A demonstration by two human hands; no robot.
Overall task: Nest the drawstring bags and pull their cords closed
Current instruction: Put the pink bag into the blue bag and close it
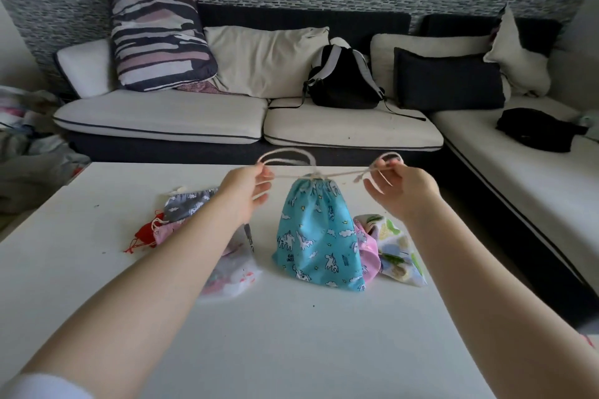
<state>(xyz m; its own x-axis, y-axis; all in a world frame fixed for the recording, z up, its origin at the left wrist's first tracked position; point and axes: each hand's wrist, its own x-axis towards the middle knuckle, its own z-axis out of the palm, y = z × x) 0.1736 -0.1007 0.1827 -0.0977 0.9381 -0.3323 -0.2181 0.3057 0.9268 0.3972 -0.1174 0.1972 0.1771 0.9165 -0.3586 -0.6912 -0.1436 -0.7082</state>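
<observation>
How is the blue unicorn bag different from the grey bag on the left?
The blue unicorn bag stands upright, its mouth cinched; the grey bag lies slumped on the table. The left hand and right hand pull the blue bag's cords; nobody touches the grey bag. Both are printed fabric.

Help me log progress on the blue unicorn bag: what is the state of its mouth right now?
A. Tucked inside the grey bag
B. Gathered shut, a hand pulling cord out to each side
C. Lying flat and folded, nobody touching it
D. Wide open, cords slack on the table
B: the blue unicorn bag is puckered tight at its top, while the left hand and right hand each hold white cord stretched sideways from it.
</observation>
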